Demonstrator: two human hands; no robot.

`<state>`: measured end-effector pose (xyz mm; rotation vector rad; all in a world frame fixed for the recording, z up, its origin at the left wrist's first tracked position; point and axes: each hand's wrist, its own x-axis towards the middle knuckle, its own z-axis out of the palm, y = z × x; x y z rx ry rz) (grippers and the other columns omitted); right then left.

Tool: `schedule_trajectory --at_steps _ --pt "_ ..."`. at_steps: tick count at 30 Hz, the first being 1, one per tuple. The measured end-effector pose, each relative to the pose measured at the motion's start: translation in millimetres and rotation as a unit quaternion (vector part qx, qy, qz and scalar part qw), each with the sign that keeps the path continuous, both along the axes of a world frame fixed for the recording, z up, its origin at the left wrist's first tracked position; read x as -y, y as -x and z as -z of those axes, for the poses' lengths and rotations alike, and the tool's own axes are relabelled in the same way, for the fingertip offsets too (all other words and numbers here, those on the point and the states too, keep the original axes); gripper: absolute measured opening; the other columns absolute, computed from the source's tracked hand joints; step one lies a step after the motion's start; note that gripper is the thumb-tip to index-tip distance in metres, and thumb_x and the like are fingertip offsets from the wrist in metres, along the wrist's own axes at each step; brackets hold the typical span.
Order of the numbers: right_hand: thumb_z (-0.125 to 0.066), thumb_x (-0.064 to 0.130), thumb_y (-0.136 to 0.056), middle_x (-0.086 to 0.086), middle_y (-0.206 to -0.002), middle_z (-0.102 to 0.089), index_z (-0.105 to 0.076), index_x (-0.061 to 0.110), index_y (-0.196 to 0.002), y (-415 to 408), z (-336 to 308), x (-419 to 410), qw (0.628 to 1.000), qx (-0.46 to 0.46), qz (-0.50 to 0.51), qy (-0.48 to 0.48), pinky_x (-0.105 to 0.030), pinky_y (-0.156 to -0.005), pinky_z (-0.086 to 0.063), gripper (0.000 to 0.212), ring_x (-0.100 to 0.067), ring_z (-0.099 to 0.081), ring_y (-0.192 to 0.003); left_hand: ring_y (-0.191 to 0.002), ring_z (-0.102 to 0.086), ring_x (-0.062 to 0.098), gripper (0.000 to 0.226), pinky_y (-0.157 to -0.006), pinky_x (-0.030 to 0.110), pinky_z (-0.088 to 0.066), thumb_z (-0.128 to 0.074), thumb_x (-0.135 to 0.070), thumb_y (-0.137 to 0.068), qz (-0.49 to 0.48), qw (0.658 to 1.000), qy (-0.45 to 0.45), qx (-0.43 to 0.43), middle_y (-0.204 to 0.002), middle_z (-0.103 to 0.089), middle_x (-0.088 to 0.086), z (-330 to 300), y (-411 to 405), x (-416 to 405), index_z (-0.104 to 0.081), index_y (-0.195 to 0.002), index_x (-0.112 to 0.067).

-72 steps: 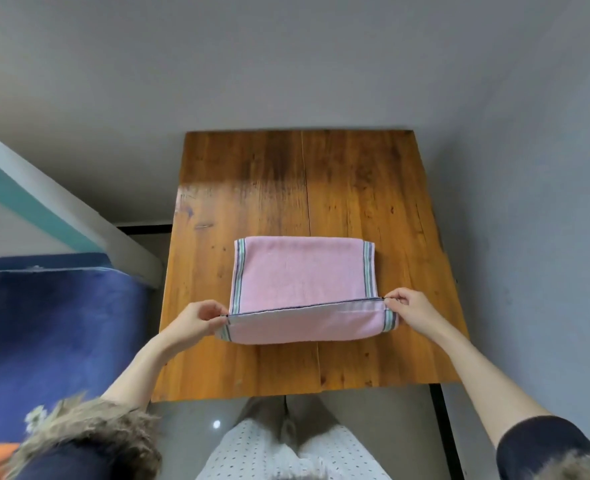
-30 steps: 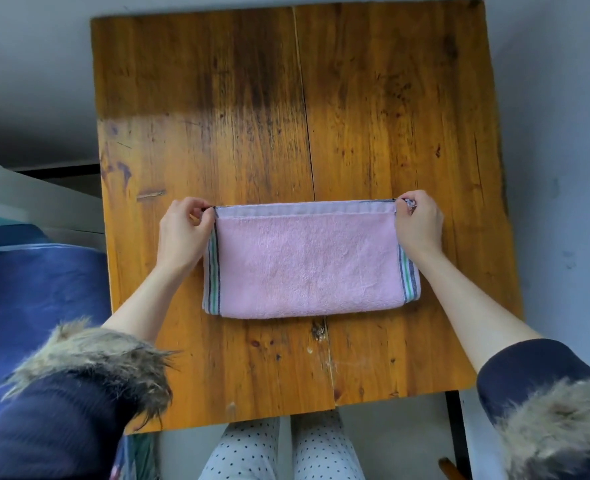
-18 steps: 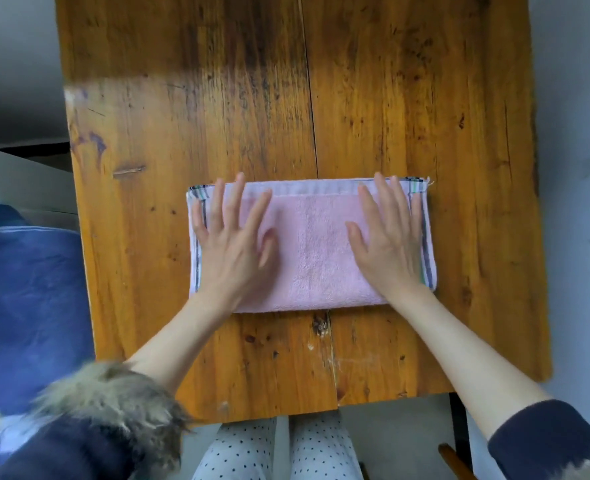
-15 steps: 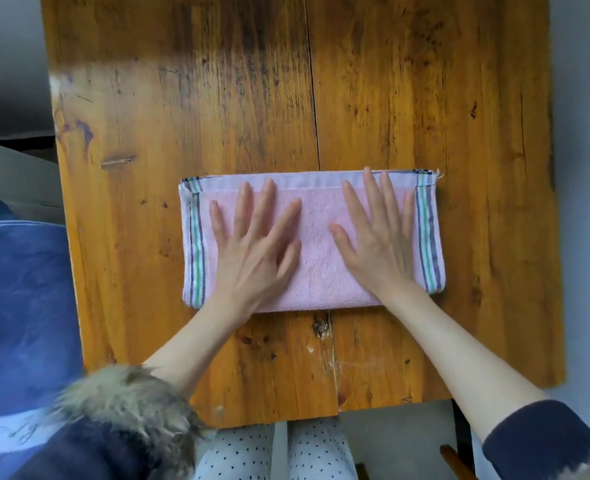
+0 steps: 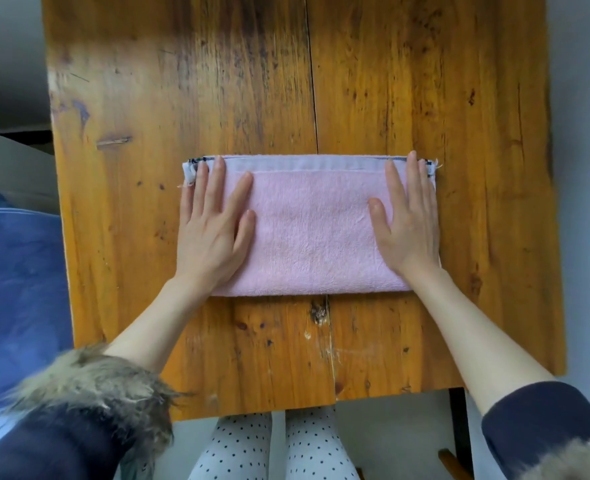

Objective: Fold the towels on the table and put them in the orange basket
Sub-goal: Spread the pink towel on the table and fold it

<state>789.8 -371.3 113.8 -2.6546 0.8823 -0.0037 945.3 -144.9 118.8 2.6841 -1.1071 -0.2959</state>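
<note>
A pink towel (image 5: 309, 230) lies folded into a long band across the middle of the wooden table (image 5: 373, 81), its pale hem along the far edge. My left hand (image 5: 214, 230) presses flat on the towel's left end, fingers straight and spread. On the right end my right hand (image 5: 406, 223) lies flat too, fingertips reaching the far hem. Both hands cover the striped end borders. No orange basket shows in this view.
A blue padded surface (image 5: 16, 289) sits left of the table, below its level. Grey floor and wall surround the table at the right and back. My knees in dotted trousers (image 5: 276, 445) are under the table's near edge.
The towel's near half was folded over to the far edge. Both hands then let go of the corners, pressed flat near the middle, and have slid outward to the towel's ends.
</note>
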Motion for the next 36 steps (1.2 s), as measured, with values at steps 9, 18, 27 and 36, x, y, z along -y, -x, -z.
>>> schedule_trajectory --at_steps 9,18,27,36 --pt "-0.035 0.041 -0.094 -0.013 -0.153 -0.024 -0.029 0.016 -0.145 -19.9 -16.7 -78.0 0.993 0.028 -0.108 0.037 -0.051 -0.113 0.004 0.057 -0.025 -0.012 -0.143 -0.112 -0.038 0.034 0.031 -0.092 0.042 -0.029 -0.052 -0.030 -0.092 -0.310 0.948 0.039 -0.067 -0.120 -0.046 0.016 -21.6 4.5 -34.8 -0.053 -0.116 -0.009" --pt "-0.025 0.057 -0.094 -0.006 -0.156 -0.020 -0.024 0.023 -0.147 -39.4 0.1 -101.1 0.991 -0.047 -0.103 0.074 -0.051 -0.114 0.003 0.063 -0.021 -0.010 -0.144 -0.106 -0.041 0.031 0.019 -0.088 0.038 -0.032 -0.052 -0.026 -0.088 -0.326 0.935 0.028 -0.136 -0.108 -0.051 0.010 -28.9 -7.1 -24.2 -0.057 -0.098 -0.010" --pt "-0.021 0.054 -0.095 -0.004 -0.157 -0.013 -0.016 0.023 -0.149 -41.4 -2.7 -103.7 0.989 -0.082 -0.093 0.081 -0.053 -0.114 -0.001 0.062 -0.021 -0.006 -0.145 -0.079 -0.060 0.014 0.013 -0.073 0.029 -0.050 -0.059 -0.021 -0.090 -0.349 0.833 0.115 -0.415 -0.085 -0.064 0.002 -56.3 -38.2 -33.3 -0.059 -0.097 -0.010" --pt "-0.020 0.040 -0.098 0.000 -0.158 -0.006 -0.016 0.024 -0.149 -40.4 -19.3 -92.7 0.993 -0.051 -0.099 -0.044 -0.042 -0.116 0.011 0.054 -0.013 0.004 -0.145 -0.073 -0.059 0.012 0.014 -0.058 0.024 -0.049 -0.056 -0.024 -0.092 -0.337 0.816 0.112 -0.456 -0.089 -0.066 0.004 -102.7 -26.4 -20.5 -0.064 -0.092 -0.013"
